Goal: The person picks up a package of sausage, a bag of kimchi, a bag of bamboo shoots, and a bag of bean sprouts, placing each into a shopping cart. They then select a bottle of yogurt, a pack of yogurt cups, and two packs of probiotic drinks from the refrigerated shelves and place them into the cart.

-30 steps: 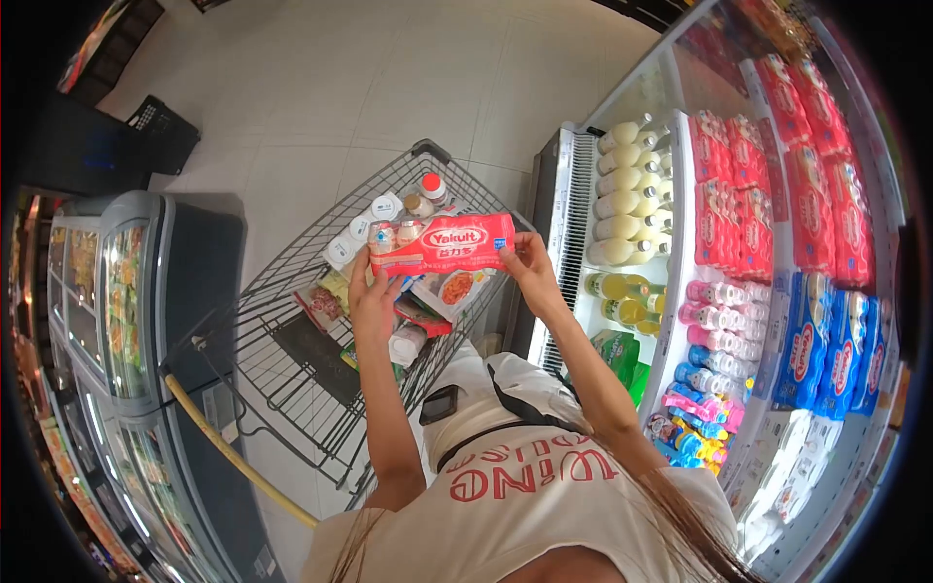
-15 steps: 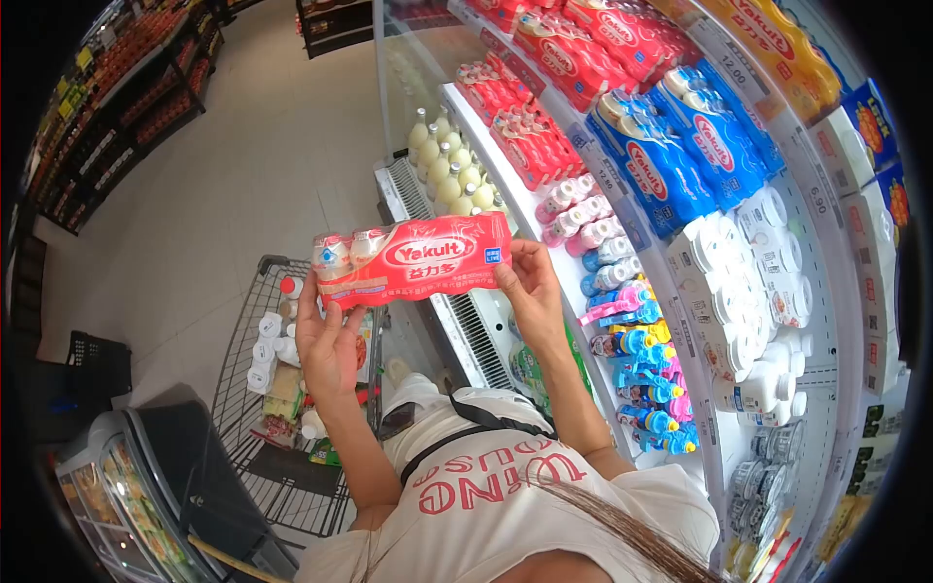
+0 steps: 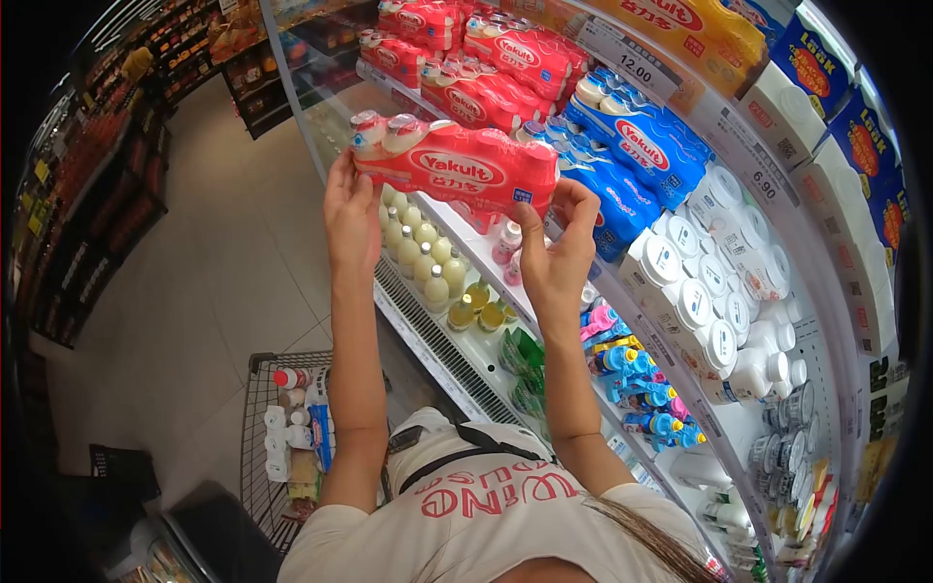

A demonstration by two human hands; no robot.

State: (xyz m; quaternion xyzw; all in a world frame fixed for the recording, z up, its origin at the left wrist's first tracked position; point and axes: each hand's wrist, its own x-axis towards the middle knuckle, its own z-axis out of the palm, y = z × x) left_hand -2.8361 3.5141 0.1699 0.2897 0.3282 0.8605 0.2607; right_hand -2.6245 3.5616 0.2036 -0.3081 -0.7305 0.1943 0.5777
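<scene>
Both of my hands hold up a red Yakult pack [image 3: 457, 167] of small bottles in front of the shelf. My left hand [image 3: 352, 209] has its fingers on the left end, beneath the white bottle tops. The right end is gripped by my right hand [image 3: 559, 238], with the thumb on the front near the blue label. Behind the pack sit more red Yakult packs [image 3: 520, 53], and to its right are blue Yakult packs [image 3: 641, 146].
A wire shopping cart [image 3: 255, 389] holding groceries stands at lower left. Cream-coloured bottles [image 3: 423, 255] line the lower shelf. White tubs [image 3: 680, 282] fill the shelf at right. Dark product racks [image 3: 107, 194] stand at far left.
My hands have raised the red pack higher, towards the upper shelf. The view has shifted, so the cart appears lower and the shelves further left.
</scene>
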